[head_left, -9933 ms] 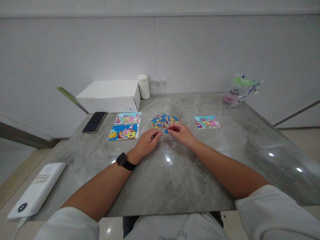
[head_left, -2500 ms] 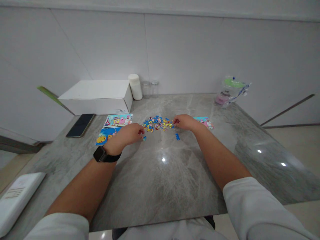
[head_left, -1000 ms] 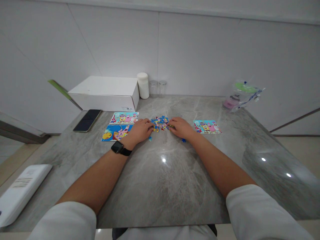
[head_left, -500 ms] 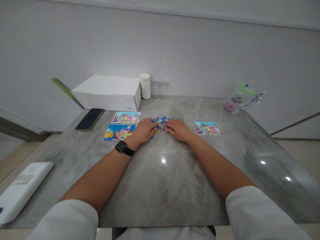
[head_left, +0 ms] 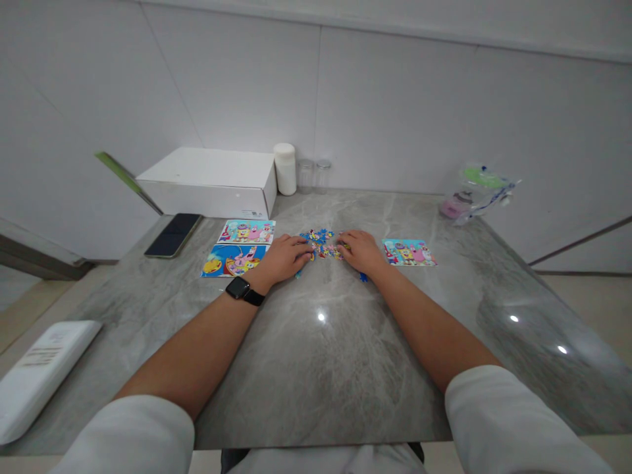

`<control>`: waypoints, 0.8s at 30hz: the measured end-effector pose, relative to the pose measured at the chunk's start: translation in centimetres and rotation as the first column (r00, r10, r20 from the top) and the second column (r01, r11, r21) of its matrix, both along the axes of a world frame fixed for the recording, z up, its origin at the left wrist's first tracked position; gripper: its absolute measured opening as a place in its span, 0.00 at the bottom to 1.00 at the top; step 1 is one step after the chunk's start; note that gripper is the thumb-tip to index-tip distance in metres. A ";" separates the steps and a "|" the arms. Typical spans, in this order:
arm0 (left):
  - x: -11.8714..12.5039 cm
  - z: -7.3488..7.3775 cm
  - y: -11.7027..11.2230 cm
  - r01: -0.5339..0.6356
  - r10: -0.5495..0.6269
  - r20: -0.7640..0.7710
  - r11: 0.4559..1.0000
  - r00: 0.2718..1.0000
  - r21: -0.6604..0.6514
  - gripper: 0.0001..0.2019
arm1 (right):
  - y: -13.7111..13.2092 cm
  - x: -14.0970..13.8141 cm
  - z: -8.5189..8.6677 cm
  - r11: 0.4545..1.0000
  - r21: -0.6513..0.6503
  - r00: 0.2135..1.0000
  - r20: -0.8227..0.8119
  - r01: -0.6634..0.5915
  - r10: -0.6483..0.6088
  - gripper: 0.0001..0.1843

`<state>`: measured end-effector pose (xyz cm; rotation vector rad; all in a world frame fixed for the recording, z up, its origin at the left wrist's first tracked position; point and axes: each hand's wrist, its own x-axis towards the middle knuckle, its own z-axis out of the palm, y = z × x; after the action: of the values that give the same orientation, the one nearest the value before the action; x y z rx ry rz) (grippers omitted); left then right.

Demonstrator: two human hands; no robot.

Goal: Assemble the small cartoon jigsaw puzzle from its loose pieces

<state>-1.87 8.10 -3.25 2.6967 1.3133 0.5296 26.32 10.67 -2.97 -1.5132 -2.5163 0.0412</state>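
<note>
Grip on the left hand (head_left: pixel 285 258) is loose, fingers a bit spread at the edge of the little jigsaw pieces (head_left: pixel 322 251) piled mid-table; right hand (head_left: pixel 361 250) is curled at the other edge, can't tell if it's pinching any. Blue piece (head_left: pixel 364 278) pokes out by that wrist. Picture card (head_left: pixel 409 253) just past it, two cards (head_left: pixel 247 232) past the left hand, then a phone (head_left: pixel 174 235) and white box (head_left: pixel 207 199) further out on the table (head_left: pixel 320 375).

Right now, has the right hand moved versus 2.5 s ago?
Yes: the right hand has shifted left, clear of the lone picture card, which it partly hid then.
</note>
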 end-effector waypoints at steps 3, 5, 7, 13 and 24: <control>0.0 -0.1 0.1 -0.012 0.012 -0.002 1.000 1.000 0.003 0.19 | 0.0 -0.2 -0.3 0.997 0.011 0.997 -0.022 -0.079 0.080 0.24; 0.0 -0.1 0.1 -0.010 0.010 0.002 1.000 1.000 0.003 0.19 | -0.2 -0.5 -0.4 0.994 0.004 0.993 -0.029 -0.110 0.110 0.26; 0.0 -0.2 0.1 -0.004 0.004 0.024 1.000 1.000 0.010 0.19 | -0.3 -1.0 -0.4 0.992 -0.026 0.992 -0.029 -0.124 0.124 0.29; -0.2 -0.5 0.5 -0.069 0.057 0.166 0.996 0.984 0.065 0.16 | -0.3 -2.1 -0.3 0.996 -0.027 0.997 -0.017 -0.080 0.080 0.27; -0.6 -1.2 1.2 -0.235 0.188 0.348 0.967 0.919 0.097 0.17 | 0.3 -1.1 -0.6 0.993 0.109 0.995 -0.099 0.035 -0.025 0.20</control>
<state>-2.50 9.31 -4.49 2.4232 1.5203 1.0876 25.22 10.99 -3.52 -1.4689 -2.3782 -0.0281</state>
